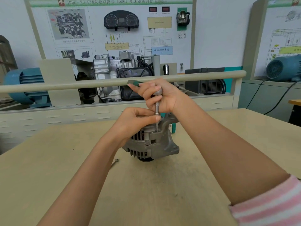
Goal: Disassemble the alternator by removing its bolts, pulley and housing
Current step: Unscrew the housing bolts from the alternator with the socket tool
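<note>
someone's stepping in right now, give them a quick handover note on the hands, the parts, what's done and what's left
Right hand grips the ratchet, green handle, upright over the alternator.
Left hand pinches the extension low down, steadying it on a bolt in the housing's top.
Alternator stands on the table, pulley end down.
Done: one long bolt lies out, left of the alternator.
Left: the bolt being worked, any others, pulley, housing.

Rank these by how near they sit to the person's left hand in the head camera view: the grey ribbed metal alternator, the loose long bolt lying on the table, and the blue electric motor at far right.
1. Grey ribbed metal alternator: directly under the left hand.
2. Loose long bolt: on the table, below the hand, toward the viewer.
3. Blue electric motor: far right, beyond the table.
</note>
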`<state>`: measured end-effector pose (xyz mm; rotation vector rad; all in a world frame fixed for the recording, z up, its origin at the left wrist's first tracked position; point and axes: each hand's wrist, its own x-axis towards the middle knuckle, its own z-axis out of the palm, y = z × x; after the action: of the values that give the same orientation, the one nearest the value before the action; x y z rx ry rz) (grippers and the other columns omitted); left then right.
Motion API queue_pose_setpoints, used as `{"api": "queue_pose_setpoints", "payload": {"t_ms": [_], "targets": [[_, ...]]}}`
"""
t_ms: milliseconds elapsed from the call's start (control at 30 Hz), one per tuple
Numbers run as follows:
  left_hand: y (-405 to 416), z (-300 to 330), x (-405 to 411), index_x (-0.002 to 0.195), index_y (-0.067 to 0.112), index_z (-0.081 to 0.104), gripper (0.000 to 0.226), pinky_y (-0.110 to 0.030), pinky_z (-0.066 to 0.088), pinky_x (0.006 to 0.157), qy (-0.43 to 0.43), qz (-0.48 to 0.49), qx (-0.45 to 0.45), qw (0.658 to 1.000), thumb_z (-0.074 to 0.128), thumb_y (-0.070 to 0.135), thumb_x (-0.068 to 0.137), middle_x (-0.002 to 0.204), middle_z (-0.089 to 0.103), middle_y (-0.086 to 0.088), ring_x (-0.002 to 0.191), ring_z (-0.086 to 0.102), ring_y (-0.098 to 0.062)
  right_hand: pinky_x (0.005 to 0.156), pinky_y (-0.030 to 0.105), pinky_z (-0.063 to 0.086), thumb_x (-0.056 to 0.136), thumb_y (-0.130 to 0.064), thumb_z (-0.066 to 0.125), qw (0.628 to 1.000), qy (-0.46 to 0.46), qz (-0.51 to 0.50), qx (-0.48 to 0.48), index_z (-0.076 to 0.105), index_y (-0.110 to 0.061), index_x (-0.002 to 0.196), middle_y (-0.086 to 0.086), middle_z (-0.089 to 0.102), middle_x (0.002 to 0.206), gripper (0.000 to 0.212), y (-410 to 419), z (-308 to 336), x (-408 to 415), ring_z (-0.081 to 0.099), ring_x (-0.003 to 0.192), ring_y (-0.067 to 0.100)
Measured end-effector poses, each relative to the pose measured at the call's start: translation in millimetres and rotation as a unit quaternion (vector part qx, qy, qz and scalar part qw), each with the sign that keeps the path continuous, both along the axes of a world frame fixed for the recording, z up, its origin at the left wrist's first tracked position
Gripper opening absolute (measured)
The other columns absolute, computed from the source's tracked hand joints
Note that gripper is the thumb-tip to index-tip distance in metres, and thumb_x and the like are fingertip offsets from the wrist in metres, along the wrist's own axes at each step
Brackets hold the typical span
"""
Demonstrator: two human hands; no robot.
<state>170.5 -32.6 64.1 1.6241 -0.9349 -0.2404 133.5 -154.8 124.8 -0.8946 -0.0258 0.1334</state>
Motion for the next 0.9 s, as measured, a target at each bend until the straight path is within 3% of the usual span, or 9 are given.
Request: {"api": "queue_pose_setpoints", "payload": {"t_ms": [67, 133, 233, 300, 400, 533, 667, 767, 900], "targets": [[0, 0, 0, 0.075, 0.024, 0.075, 0.009, -0.010, 0.050, 0.061, -0.001, 0.001, -0.005, 1.000, 0.076, 0.016, 0.078, 0.074, 0.075, 0.006, 0.069, 0.069, -0.001, 0.028, 0.010, 0.021, 0.098, -0.011, 0.031, 0.999, -0.004, -0.015, 0.029, 0.056, 0.004, 0.099, -0.009, 0.041, 0.041, 0.029, 3, -1, -3, 0.039, 0.028, 0.001], [-1, 0, 0, 0.074, 0.024, 0.074, 0.011, -0.010, 0.050, 0.061, -0.004, 0.002, -0.005, 1.000, 0.076, 0.014, 0.078, 0.072, 0.074, 0.006, 0.068, 0.069, -0.002, 0.029, 0.010, 0.020, 0.095, -0.005, 0.029, 0.989, -0.016, -0.141, 0.046, 0.054, -0.004, 0.099, -0.008, 0.041, 0.040, 0.025, 12, -2, -5, 0.039, 0.029, 0.000], [-2, 0, -1, 0.076, 0.020, 0.073, 0.014, -0.010, 0.050, 0.061, -0.009, 0.005, -0.010, 1.000, 0.073, 0.007, 0.080, 0.070, 0.074, 0.008, 0.067, 0.068, -0.001, 0.029, 0.014, 0.024, 0.092, 0.002, 0.030, 0.892, -0.073, -0.444, 0.035, 0.045, -0.010, 0.095, 0.001, 0.050, 0.057, 0.020, 30, -8, -2, 0.045, 0.032, 0.004], [-2, 0, -1, 0.077, 0.019, 0.073, 0.016, -0.010, 0.050, 0.062, -0.015, 0.011, -0.010, 1.000, 0.070, 0.005, 0.082, 0.070, 0.073, 0.009, 0.067, 0.068, -0.001, 0.030, 0.014, 0.027, 0.096, -0.001, 0.029, 0.853, -0.097, -0.512, 0.019, 0.042, -0.008, 0.115, 0.003, 0.050, 0.072, 0.024, 38, -10, 1, 0.048, 0.034, 0.006], [-1, -1, 0, 0.079, 0.019, 0.073, 0.010, -0.012, 0.052, 0.064, -0.003, 0.011, -0.007, 1.000, 0.073, 0.010, 0.081, 0.074, 0.075, 0.006, 0.071, 0.069, -0.004, 0.031, 0.012, 0.020, 0.091, 0.003, 0.028, 0.893, -0.048, -0.447, -0.006, 0.041, -0.008, 0.130, 0.003, 0.046, 0.067, 0.042, 34, -5, 3, 0.043, 0.029, 0.005], [0, 1, 1, 0.086, 0.021, 0.075, 0.006, -0.015, 0.055, 0.071, 0.009, -0.001, 0.008, 1.000, 0.075, 0.020, 0.080, 0.082, 0.076, 0.004, 0.078, 0.071, -0.007, 0.028, 0.013, 0.014, 0.092, -0.003, 0.026, 0.970, -0.008, -0.244, 0.006, 0.043, -0.012, 0.089, -0.006, 0.039, 0.039, 0.019, 12, 2, -1, 0.036, 0.026, 0.002], [0, 0, 1, 0.086, 0.019, 0.076, 0.007, -0.018, 0.055, 0.076, 0.006, 0.000, 0.014, 1.000, 0.075, 0.021, 0.079, 0.084, 0.076, 0.001, 0.080, 0.070, -0.008, 0.026, 0.011, 0.015, 0.098, -0.010, 0.032, 0.999, -0.007, -0.043, 0.006, 0.052, 0.000, 0.093, -0.010, 0.038, 0.041, 0.023, 1, 0, -5, 0.035, 0.027, 0.001], [0, 0, 1, 0.078, 0.021, 0.075, 0.002, -0.016, 0.055, 0.072, 0.002, 0.005, 0.011, 1.000, 0.076, 0.019, 0.079, 0.078, 0.076, 0.003, 0.074, 0.069, -0.006, 0.026, 0.010, 0.015, 0.096, -0.006, 0.031, 0.998, -0.016, -0.068, 0.003, 0.051, -0.002, 0.093, -0.010, 0.038, 0.042, 0.021, 8, 0, -6, 0.036, 0.028, 0.000], [-2, 1, -1, 0.075, 0.019, 0.073, 0.010, -0.014, 0.053, 0.065, -0.005, 0.009, 0.001, 1.000, 0.074, 0.011, 0.080, 0.073, 0.074, 0.003, 0.068, 0.068, -0.004, 0.027, 0.014, 0.018, 0.091, 0.001, 0.028, 0.941, -0.062, -0.332, 0.001, 0.045, -0.009, 0.088, -0.003, 0.045, 0.047, 0.021, 24, -7, -4, 0.041, 0.030, 0.002]]}}
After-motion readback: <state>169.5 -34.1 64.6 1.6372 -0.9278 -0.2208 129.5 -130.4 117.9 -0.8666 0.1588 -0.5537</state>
